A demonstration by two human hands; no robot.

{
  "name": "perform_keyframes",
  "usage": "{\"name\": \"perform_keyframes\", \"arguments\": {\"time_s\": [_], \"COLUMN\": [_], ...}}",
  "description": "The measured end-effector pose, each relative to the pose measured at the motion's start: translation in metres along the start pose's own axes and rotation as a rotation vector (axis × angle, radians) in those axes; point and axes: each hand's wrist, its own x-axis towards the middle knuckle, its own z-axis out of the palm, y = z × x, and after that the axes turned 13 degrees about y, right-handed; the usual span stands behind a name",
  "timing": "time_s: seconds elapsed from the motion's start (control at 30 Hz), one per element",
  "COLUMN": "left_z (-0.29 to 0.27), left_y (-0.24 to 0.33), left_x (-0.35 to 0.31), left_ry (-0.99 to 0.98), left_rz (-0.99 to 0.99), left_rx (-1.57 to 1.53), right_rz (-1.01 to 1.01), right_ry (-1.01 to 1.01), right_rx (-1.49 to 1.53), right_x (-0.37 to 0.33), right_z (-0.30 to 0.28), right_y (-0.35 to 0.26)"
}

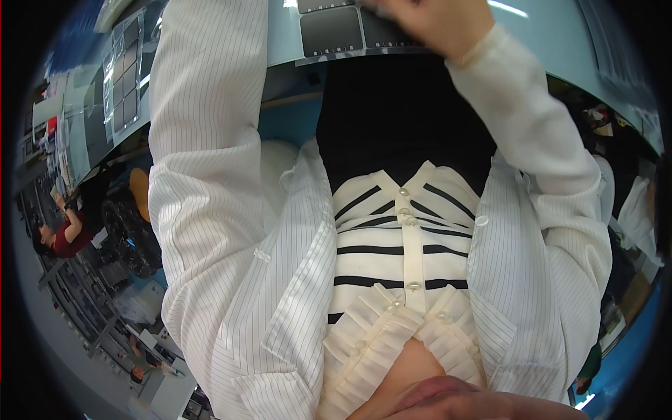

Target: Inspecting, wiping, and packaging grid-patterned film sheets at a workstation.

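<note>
The right hand (427, 21) rests on a thin grey sheet of square pads (332, 31) at the counter (560, 35) edge, grip unclear; it looks light and flexible, best held by its edge. The left hand is out of view.

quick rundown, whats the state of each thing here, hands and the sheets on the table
right hand: resting on the grey panel sheet, grip hidden
left hand: out of view past the top edge
grey panel sheet: flat at the table edge
second panel sheet: flat, untouched, far left
</note>
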Motion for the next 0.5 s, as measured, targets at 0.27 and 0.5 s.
{"name": "perform_keyframes", "arguments": {"time_s": [0.27,0.5], "left_z": [0.006,-0.001], "left_y": [0.011,-0.002], "left_x": [0.001,0.005], "left_ry": [-0.015,-0.022], "left_rz": [0.026,0.017], "left_rx": [0.058,-0.032], "right_rz": [0.054,0.061], "right_ry": [-0.053,0.0], "right_rx": [-0.014,-0.063], "right_x": [0.005,0.008], "right_z": [-0.011,-0.009], "right_y": [0.004,0.009]}}
